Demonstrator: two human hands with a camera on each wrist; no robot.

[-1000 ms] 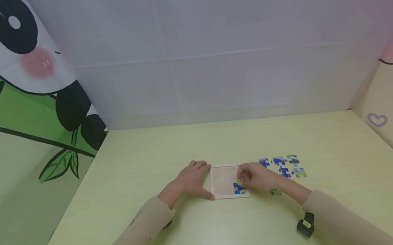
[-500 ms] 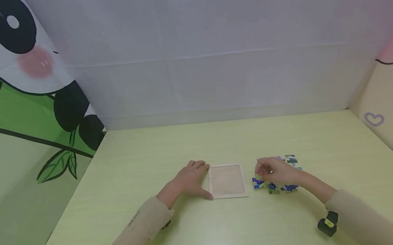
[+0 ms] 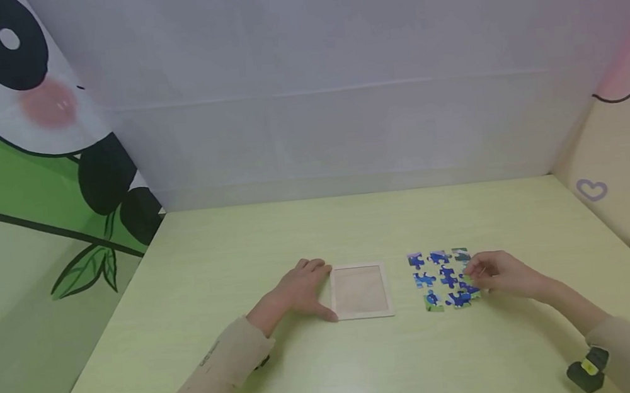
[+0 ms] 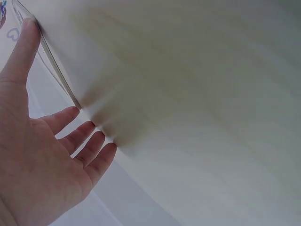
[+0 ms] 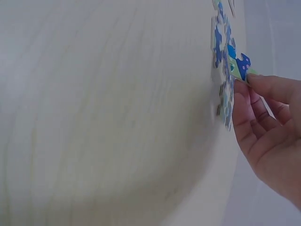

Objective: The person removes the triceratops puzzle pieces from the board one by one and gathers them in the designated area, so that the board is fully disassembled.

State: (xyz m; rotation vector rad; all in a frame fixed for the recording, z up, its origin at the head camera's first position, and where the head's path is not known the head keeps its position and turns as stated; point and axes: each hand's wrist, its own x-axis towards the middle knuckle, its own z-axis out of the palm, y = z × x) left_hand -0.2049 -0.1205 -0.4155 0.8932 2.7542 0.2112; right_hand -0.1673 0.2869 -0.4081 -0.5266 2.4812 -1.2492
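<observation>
My left hand [image 3: 305, 288] lies at the left side of a shallow wooden puzzle tray [image 3: 389, 290], thumb and index finger spread and touching its edge. In the left wrist view the fingers [image 4: 101, 165] are extended, their tips on the table. The tray holds no pieces. My right hand [image 3: 503, 275] pinches a blue and green jigsaw piece [image 5: 243, 66] between thumb and fingertips, tilted up over the right side of the loose pieces. Several blue jigsaw pieces [image 3: 447, 277] lie in loose rows to the tray's right, partly hidden by this hand.
A pale wooden table [image 3: 352, 231] spreads out beneath everything. White cloth [image 3: 308, 127] hangs behind its back edge, with a printed cartoon figure [image 3: 50, 105] on the left. A dark device is strapped to the right wrist [image 3: 588, 371].
My right hand has carried the jigsaw piece from the tray's lower right corner rightward, across the loose pieces to their right side. The left hand stays at the tray's edge.
</observation>
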